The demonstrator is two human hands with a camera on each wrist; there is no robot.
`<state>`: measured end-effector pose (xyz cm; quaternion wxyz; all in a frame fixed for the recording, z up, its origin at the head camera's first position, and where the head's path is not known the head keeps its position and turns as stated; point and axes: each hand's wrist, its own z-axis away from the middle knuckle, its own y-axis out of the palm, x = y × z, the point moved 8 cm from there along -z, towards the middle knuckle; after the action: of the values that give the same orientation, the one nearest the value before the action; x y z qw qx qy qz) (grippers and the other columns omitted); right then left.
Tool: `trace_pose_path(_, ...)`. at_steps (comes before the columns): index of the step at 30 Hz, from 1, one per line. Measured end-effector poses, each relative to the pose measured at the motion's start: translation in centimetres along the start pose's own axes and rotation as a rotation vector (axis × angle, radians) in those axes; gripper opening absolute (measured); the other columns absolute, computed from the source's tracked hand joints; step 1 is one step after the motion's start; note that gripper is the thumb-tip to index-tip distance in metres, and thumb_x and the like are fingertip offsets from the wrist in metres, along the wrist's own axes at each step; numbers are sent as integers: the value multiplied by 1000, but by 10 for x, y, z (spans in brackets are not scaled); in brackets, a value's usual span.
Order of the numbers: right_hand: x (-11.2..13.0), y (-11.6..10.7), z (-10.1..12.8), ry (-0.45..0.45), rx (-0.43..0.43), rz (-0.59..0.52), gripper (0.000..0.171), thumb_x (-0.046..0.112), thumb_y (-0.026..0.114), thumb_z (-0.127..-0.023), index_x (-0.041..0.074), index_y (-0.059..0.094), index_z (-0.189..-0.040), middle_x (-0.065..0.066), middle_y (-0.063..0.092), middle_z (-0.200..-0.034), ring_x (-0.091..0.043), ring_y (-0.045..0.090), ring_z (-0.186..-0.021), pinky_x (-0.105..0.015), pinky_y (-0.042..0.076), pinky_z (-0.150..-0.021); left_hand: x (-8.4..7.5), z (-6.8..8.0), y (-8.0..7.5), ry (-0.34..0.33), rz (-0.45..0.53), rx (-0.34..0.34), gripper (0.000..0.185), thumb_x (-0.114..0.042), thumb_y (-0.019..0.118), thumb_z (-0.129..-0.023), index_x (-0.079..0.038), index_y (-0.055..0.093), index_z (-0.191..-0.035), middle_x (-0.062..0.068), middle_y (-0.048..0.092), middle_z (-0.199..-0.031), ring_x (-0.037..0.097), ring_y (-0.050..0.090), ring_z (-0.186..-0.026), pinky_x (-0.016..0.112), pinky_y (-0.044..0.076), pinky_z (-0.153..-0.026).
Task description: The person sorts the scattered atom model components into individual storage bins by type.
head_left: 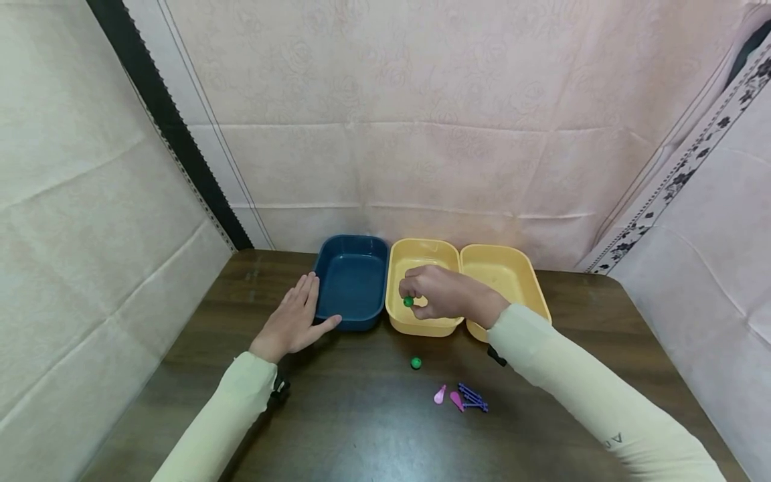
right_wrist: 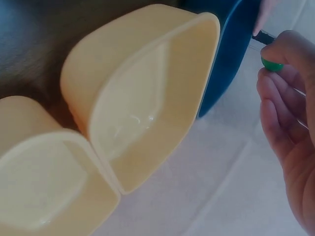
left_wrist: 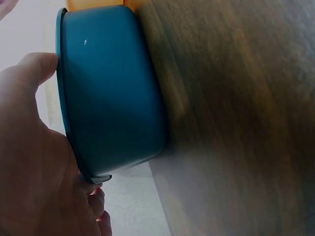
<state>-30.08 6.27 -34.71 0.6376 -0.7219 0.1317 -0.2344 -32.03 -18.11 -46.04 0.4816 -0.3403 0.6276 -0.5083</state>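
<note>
My right hand (head_left: 429,292) hovers over the middle yellow bin (head_left: 421,256) and pinches a small green ball (head_left: 408,302) between thumb and fingertips; the right wrist view shows the green ball (right_wrist: 271,64) at my fingertips beside that yellow bin (right_wrist: 147,93). My left hand (head_left: 293,318) lies flat on the table with straight fingers, its thumb against the near corner of the blue bin (head_left: 352,278). In the left wrist view the blue bin (left_wrist: 110,93) stands right next to my left hand (left_wrist: 29,157). A second green ball (head_left: 415,363) sits on the table in front of the bins.
Another yellow bin (head_left: 506,271) stands at the right of the row. Two pink pieces (head_left: 448,397) and a cluster of purple pieces (head_left: 472,397) lie on the dark wooden table (head_left: 361,428). Pink cloth walls enclose the table at the back and both sides.
</note>
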Motion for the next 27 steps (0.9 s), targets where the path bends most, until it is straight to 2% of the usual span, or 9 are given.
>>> trace_pose_path(7,-8,3,-18,28,-14,-14,6,6,76,-92,8,73,-97,-8,72,-95,-16,61,-86,-27,59,-82,2,-1,2,0,0,7,109,-74,45,-101,5,7,-167,24,5,-177,44,7,-165,62,15,-133)
trace_pose_path(13,-17,9,-32,59,-26,-26,7,8,75,-94,8,75,-102,-6,72,-97,-16,62,-88,-26,60,-82,2,-1,1,3,1,6,109,-73,44,-102,5,8,-167,24,5,-177,44,7,-165,62,14,-133)
trace_pose_path(22,-28,27,-50,148,-15,-42,15,10,77,-95,6,76,-109,-6,73,-103,-21,66,-93,-26,61,-84,1,-1,2,-1,4,18,109,-74,43,-102,5,8,-167,25,6,-177,45,8,-165,63,14,-133)
trace_pose_path(27,-31,41,-56,179,-23,-70,17,11,79,-94,7,77,-110,-6,74,-105,-19,66,-94,-25,62,-86,0,-1,2,2,10,12,109,-73,44,-102,5,8,-167,24,5,-177,44,8,-165,62,14,-133)
